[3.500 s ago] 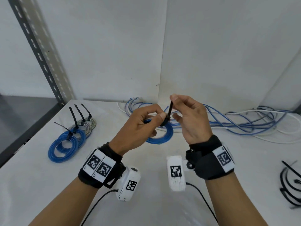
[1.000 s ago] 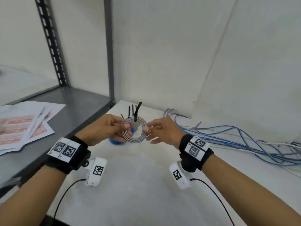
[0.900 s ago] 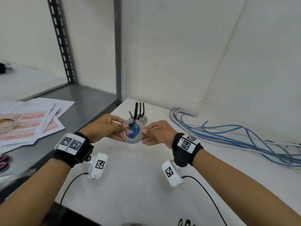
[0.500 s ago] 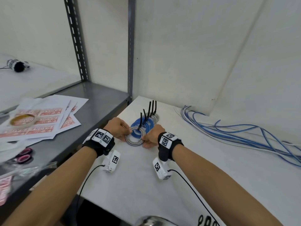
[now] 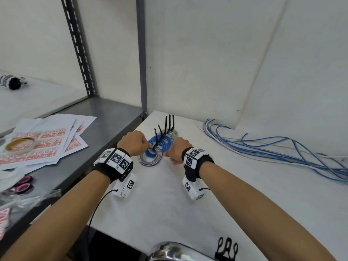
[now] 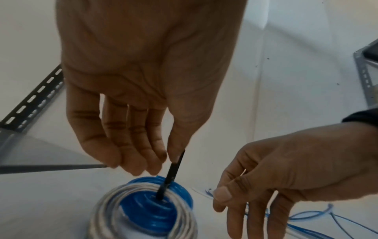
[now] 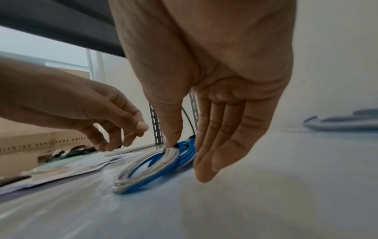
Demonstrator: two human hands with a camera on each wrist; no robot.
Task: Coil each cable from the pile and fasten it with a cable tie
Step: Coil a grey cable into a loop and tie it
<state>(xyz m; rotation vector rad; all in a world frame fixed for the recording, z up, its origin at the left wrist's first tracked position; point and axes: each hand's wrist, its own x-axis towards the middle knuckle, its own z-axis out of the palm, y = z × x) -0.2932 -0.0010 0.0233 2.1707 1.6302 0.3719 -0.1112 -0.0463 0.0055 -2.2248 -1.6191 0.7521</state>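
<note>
Partway through, by the look of it: several coils already bound and laid in an overlapping row at the back left of the tabletop (image 5: 169,213), black tie tails standing up, with the grey coil (image 5: 150,160) at the near end, leaning on a blue coil (image 5: 160,144) and flanked by both hands. Probably at the setting-down of this one. Plenty left: a long tangle of loose blue and white cables (image 5: 273,149) along the wall to the right, and a few spare cable ties (image 5: 227,247) at the near edge. From the head view, only knuckles on the left hand (image 5: 133,143) and right hand (image 5: 178,150). From the left wrist view, left fingers (image 6: 131,155) loosely curled, thumb tip against the grey coil's cable tie (image 6: 171,171); pinching it or merely touching, cannot tell. From the right wrist view, right fingers (image 7: 220,145) straight and hanging toward the tabletop just beside the coils, holding nothing, thumb tip resting on the grey coil at the tie's head.
</note>
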